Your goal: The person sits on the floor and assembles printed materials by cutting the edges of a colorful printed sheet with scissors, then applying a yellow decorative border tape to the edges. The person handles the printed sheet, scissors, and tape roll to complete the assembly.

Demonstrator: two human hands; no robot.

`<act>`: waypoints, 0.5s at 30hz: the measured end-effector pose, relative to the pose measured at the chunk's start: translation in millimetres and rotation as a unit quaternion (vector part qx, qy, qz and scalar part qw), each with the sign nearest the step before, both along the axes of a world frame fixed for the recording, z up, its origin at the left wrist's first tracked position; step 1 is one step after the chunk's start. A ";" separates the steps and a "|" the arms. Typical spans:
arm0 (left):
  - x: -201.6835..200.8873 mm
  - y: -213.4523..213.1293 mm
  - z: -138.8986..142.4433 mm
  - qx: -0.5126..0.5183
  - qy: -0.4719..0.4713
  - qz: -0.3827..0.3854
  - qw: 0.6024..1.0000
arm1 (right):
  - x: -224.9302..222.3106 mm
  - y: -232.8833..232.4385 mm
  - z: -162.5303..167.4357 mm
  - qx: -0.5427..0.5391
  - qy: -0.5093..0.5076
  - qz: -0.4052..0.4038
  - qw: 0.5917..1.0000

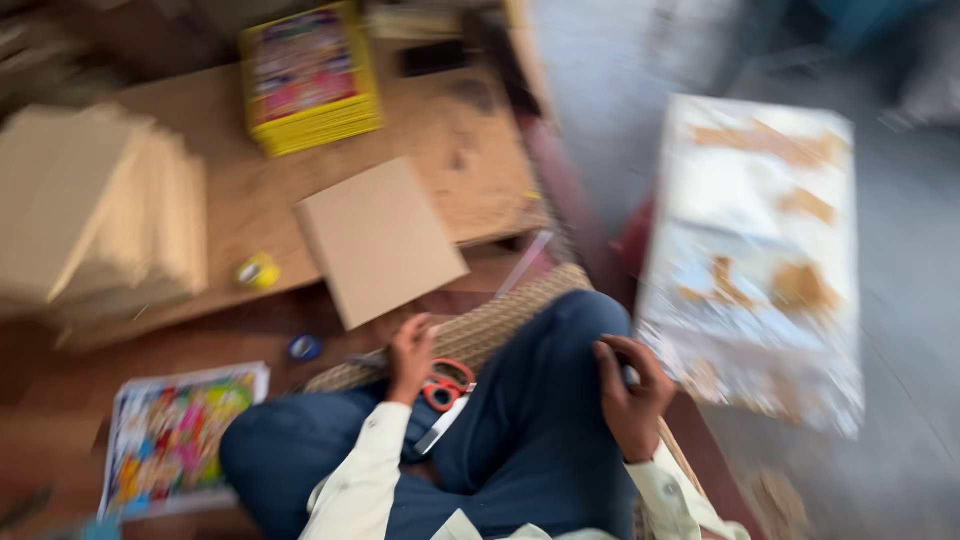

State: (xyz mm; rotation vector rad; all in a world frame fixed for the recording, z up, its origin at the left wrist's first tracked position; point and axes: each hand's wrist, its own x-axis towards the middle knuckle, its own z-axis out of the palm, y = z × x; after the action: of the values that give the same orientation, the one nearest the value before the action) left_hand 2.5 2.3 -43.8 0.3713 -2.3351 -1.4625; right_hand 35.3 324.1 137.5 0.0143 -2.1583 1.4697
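On the floor mat [500, 320], left hand [410, 358] fingers curl beside orange scissors [447, 384].

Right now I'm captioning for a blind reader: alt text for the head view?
Blurred view down at a seated person: left hand by orange-handled scissors, right hand on a blue-trousered knee. A cardboard square lies ahead.

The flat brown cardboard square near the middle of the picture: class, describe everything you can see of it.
The flat brown cardboard square is a plain, unprinted sheet, roughly square and turned askew. It lies flat on the low wooden board, its near corner jutting past the board's front edge. Nothing rests on it. The left hand is just below that corner; blur hides whether they touch. Orange-handled scissors lie nearby on the lap.
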 end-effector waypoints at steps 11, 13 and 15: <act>67.5 -42.8 125.1 -0.133 0.110 0.104 0.979 | -99.0 -108.9 -29.0 -0.039 -0.135 0.347 0.927; 99.2 -81.7 129.8 -0.160 0.132 0.168 0.964 | -99.5 -119.5 -35.9 0.127 -0.162 0.340 0.918; 141.3 -130.2 123.7 -0.126 0.115 0.266 0.949 | -94.9 -124.3 -43.4 0.207 -0.158 0.336 0.905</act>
State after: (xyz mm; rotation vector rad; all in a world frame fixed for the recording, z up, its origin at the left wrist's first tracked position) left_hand 143.8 -127.9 80.0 0.6578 -1.9880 -0.8879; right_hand -59.5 199.8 94.0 0.7950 -2.8789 1.3690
